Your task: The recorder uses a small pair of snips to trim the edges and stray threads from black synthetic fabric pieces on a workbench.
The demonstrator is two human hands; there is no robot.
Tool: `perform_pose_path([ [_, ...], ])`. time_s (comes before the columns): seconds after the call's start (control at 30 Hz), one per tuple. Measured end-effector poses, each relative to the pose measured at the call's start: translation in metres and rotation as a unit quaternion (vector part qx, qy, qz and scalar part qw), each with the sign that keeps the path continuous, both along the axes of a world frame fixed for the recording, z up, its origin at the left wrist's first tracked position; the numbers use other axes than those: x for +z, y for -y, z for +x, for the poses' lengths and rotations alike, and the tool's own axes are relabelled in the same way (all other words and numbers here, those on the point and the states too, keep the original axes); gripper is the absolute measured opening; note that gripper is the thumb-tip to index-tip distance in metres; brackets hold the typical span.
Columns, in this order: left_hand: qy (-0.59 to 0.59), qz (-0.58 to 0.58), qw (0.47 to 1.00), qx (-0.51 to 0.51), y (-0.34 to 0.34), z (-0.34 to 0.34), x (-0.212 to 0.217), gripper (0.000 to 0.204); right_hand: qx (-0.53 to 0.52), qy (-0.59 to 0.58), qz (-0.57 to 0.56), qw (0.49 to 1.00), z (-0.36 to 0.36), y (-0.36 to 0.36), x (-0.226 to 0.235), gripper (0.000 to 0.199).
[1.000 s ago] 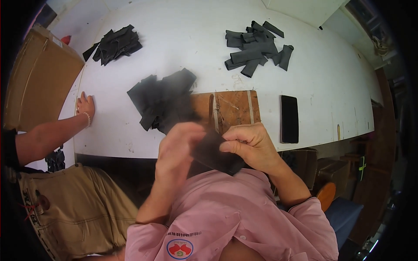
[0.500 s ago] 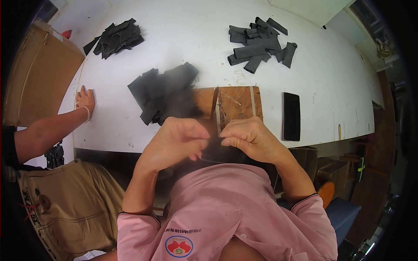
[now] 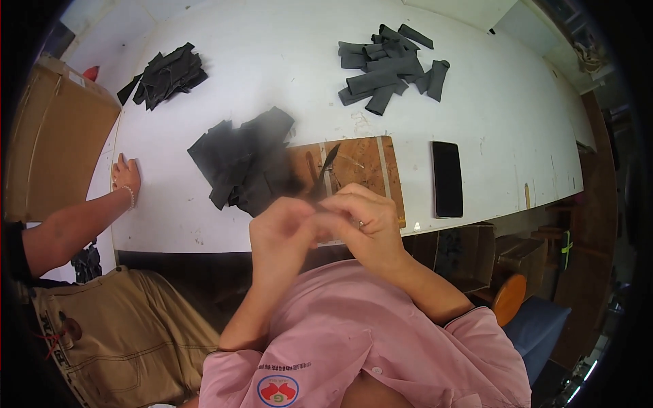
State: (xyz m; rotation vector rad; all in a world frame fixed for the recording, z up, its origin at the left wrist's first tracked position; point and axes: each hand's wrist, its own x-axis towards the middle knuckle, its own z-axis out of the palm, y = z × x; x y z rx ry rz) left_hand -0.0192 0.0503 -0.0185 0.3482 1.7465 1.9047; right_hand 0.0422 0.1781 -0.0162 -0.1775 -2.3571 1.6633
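Note:
My left hand [image 3: 281, 228] and my right hand [image 3: 364, 221] meet above the table's near edge, fingers bent inward and partly blurred. A thin dark fabric strip [image 3: 329, 165] rises from between them, seen nearly edge-on. The fingers of my right hand are closed at its lower end. My left fingers curl against the right ones, and what they pinch is hidden. Beneath the strip lies a brown wooden board [image 3: 371, 160] with pale bands across it. Touching the board's left side is a loose pile of dark grey fabric pieces [image 3: 238, 163].
A black phone [image 3: 447, 180] lies right of the board. Farther back are a dark flat pile [image 3: 166, 75] and several rolled grey tubes [image 3: 391, 68]. At left, another person's hand [image 3: 126, 177] rests on the table by a cardboard box [image 3: 61, 136]. An orange stool [image 3: 510, 299] stands lower right.
My hands, apart half a second ago, have come together. The strip's upper end now leans to the right. The whole view has shifted slightly.

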Motion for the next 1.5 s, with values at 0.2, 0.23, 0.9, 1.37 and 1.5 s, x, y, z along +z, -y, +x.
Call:
perform_pose_path([
  [0.2, -0.288, -0.124, 0.927, 0.207, -0.009, 0.01, -0.029, 0.01, -0.074, -0.163, 0.252, 0.951, -0.017, 0.01, -0.016, 0.011],
  [0.23, -0.288, -0.124, 0.927, 0.207, -0.009, 0.005, -0.026, 0.01, -0.074, -0.163, 0.252, 0.951, -0.02, 0.009, -0.024, 0.011],
  [0.9, 0.057, -0.016, 0.989, 0.132, -0.004, -0.003, -0.018, 0.019, 0.006, 0.152, -0.436, 0.887, -0.006, 0.002, -0.038, 0.02],
  [1.37, -0.094, 0.049, 0.989, 0.1, -0.006, 0.024, 0.01, 0.016, 0.012, -0.098, -0.107, 0.989, -0.005, -0.006, 0.003, 0.005],
  [1.5, -0.124, 0.076, 0.982, 0.123, -0.013, 0.02, 0.016, 0.011, -0.018, -0.126, -0.025, 0.992, -0.006, -0.003, 0.018, 0.006],
])
